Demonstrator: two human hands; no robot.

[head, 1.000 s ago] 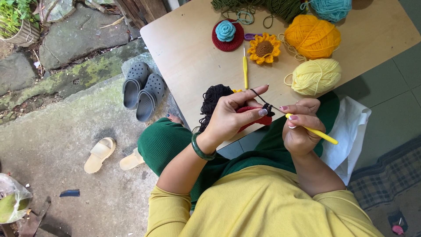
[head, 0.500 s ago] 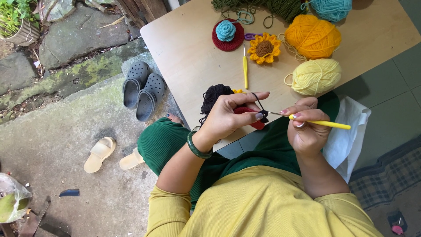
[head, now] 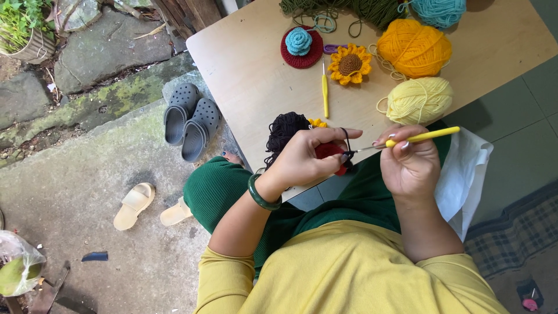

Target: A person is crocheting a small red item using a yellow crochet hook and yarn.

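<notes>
Red crochet piece point(head: 329, 152) pinched in the left hand point(head: 305, 160), just off the near edge of the bench point(head: 250, 75) and above the lap in green trousers. Left grip narrow, thumb and fingers closed round the red piece, black yarn strand point(head: 347, 138) looped over the forefinger. Right hand point(head: 410, 163) just beside, grip closed on a yellow-handled crochet hook point(head: 421, 137), metal tip pointing left and touching the red piece. Dark green bangle point(head: 261, 197) on the left wrist. Behind the left hand, at the bench edge, a black ball of yarn point(head: 283, 129) with a small yellow crocheted bit point(head: 317, 123) touching it. Farther up the bench, a second yellow crochet hook point(head: 325, 93) lying flat, a crocheted sunflower point(head: 349, 64) beside it, and a round red crocheted disc point(head: 301, 46) topped with a turquoise rose. To the right, a pale yellow ball of yarn point(head: 419, 100) near the bench edge, an orange ball point(head: 414, 47) just behind it, a turquoise ball point(head: 437, 10) and dark green yarn point(head: 349, 10) at the far edge. White cloth point(head: 465, 174) hanging beside the right arm. On the ground to the left, a pair of grey clogs point(head: 189, 119) and beige slides point(head: 135, 203).
</notes>
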